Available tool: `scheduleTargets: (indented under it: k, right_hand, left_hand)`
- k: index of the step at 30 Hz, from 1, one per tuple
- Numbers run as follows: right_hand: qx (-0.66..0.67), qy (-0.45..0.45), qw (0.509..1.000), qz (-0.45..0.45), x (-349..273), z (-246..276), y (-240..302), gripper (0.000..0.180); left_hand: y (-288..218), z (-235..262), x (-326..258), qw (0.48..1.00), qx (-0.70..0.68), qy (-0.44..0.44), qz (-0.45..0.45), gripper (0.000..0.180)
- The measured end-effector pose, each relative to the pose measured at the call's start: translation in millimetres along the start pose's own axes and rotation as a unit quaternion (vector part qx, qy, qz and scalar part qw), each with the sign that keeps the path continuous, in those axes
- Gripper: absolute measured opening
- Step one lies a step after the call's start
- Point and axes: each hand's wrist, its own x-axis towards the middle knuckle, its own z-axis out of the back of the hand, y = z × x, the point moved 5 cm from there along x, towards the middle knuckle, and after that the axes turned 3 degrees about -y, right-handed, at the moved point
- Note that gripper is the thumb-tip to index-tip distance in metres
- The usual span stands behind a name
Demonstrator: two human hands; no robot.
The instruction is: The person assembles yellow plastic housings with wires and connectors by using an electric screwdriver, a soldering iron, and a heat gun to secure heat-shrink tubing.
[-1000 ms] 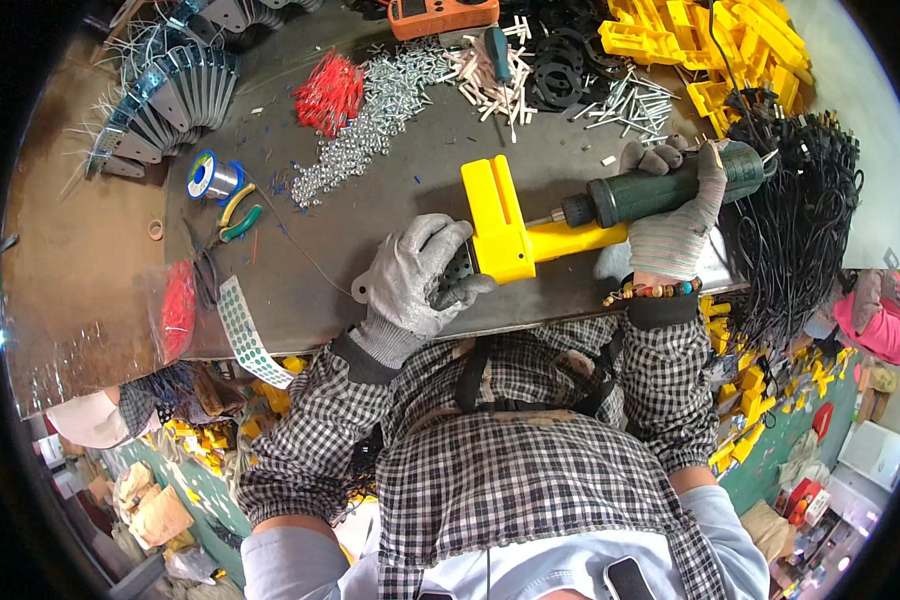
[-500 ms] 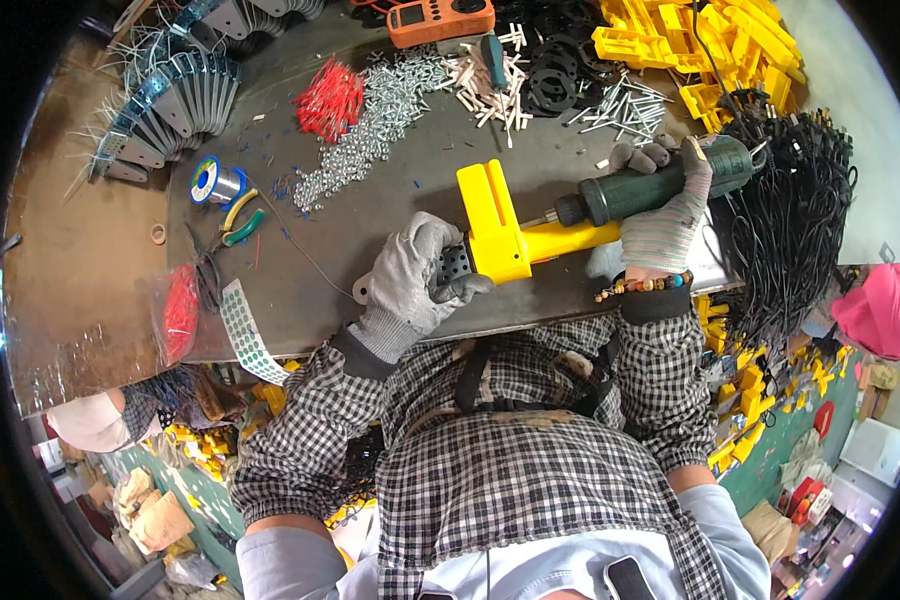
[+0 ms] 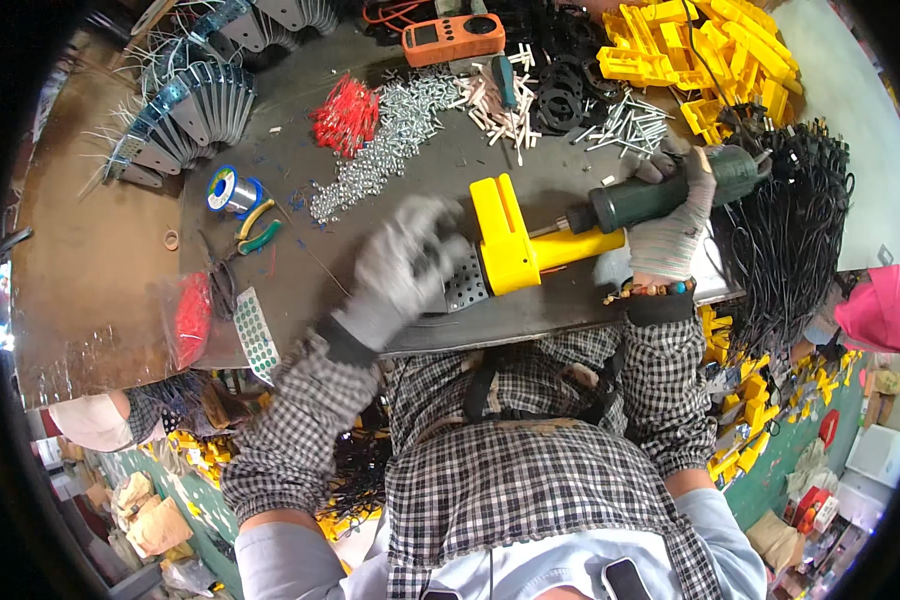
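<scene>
A yellow plastic housing (image 3: pixel 505 240) with a long handle and a black perforated plate (image 3: pixel 465 283) at its left end lies near the table's front edge. My right hand (image 3: pixel 668 230), in a striped glove, is wrapped round a dark green power screwdriver (image 3: pixel 660 203). The driver's shaft points left and meets the housing's side; its tip is hidden. The yellow handle runs beneath the driver up to my right hand; whether the hand touches it, I cannot tell. My left hand (image 3: pixel 405 260), in a grey glove, is just left of the perforated plate, its fingers smeared by motion.
Piles of red parts (image 3: pixel 346 115), small metal screws (image 3: pixel 385 140), white tubes (image 3: pixel 500 110) and long metal pins (image 3: pixel 625 122) lie beyond the hands. A solder spool (image 3: pixel 232 190) and pliers (image 3: pixel 255 228) sit at left. Yellow housings (image 3: pixel 710 50) and black cables (image 3: pixel 785 220) crowd the right.
My left hand has come off the perforated plate and moved slightly up and left. My right hand still holds the screwdriver at the housing; the whole view has shifted a little.
</scene>
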Motion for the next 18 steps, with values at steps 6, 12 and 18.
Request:
scheduleTargets:
  k: [6,12,18]
  right_hand:
    - [0.023,0.051,0.998,0.020,-22.0,-17.2,28.5,0.033]
    - [-0.003,0.026,1.000,0.005,-34.5,10.8,27.8,0.038]
    - [0.022,-0.019,0.999,-0.017,-39.9,20.1,16.8,0.028]
  left_hand:
    - [68.9,5.3,61.4,0.929,0.319,0.190,-0.017,0.014]
    - [91.4,-17.8,75.7,0.852,0.435,0.287,-0.054,0.015]
    - [30.4,13.1,33.2,0.992,0.103,0.050,-0.044,0.011]
